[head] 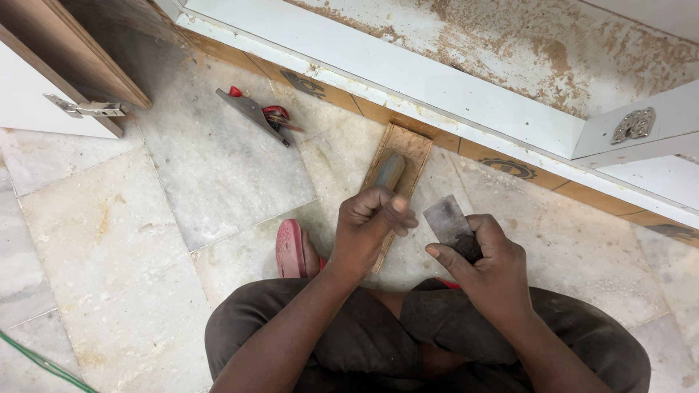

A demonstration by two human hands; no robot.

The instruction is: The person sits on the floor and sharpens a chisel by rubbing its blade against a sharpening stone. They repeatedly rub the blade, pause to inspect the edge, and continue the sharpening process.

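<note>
Hands are doing all the work here, with the person squatting on the marble floor (124,240) in front of a white cabinet frame (408,80). Left hand (368,229) is curling shut into a fist around something that's mostly hidden, though a grey bar-shaped block (391,171), probably a sharpening stone, is poking out past the knuckles and lying over a narrow wooden board (406,149) that's resting flat on the tiles. Right hand (484,258) is gripping closed around the dark handle end of a flat metal blade (446,222), with the forefinger stretching along its lower edge and the blade tipping up and left toward the board without touching it. My guess is this is blade dressing, and if so, doing it well is coming down to keeping the blade at one steady angle, pressing evenly, and keeping the left hand bearing down so the block isn't skating around on that board. Fingers are sitting close to the edge, so I'd be watching that. Over on the left, a hand plane (255,115) with red bits is lying on the tiles well apart from both hands, a cabinet door (44,80) with a metal hinge (91,109) is swinging into view at the top corner, and a red sandal (291,249) is peeking out beside the left wrist. Sawdust is covering the cabinet bottom.
</note>
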